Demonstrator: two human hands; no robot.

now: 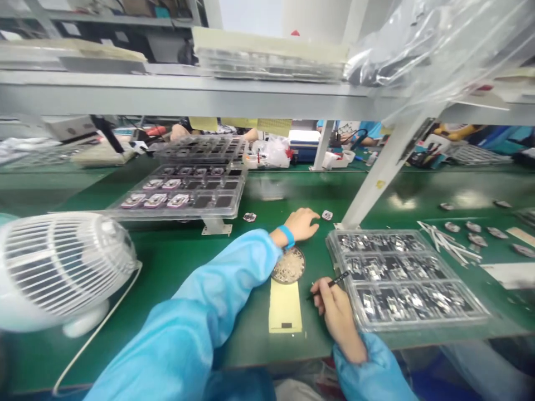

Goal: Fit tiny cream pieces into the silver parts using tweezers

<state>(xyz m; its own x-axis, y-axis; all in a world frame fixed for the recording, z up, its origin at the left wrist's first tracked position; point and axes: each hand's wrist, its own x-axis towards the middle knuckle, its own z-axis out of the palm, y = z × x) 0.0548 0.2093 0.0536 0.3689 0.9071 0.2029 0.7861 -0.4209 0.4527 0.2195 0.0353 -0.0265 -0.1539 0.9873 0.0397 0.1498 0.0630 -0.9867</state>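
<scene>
My left hand [300,224] reaches over the green bench with its fingers apart, just left of a small pinkish part [327,215]. Another such part [249,216] lies farther left. Below my left wrist is a round dish [289,266] of tiny pale pieces, which overlaps a yellow paper [285,312]. Nearer the front edge, my right hand [334,306] is closed around a thin black tool [339,278], probably tweezers, angled down to the left. Beside it on the right sits a clear compartment tray [353,283] full of small metallic parts.
A white fan [62,273] stands at the left. Behind it, a clear tray [200,211] holds several pinkish parts. A slanted metal post [376,178] rises behind the right tray. White strips [449,242] and loose parts lie right. A person's arms show across the bench.
</scene>
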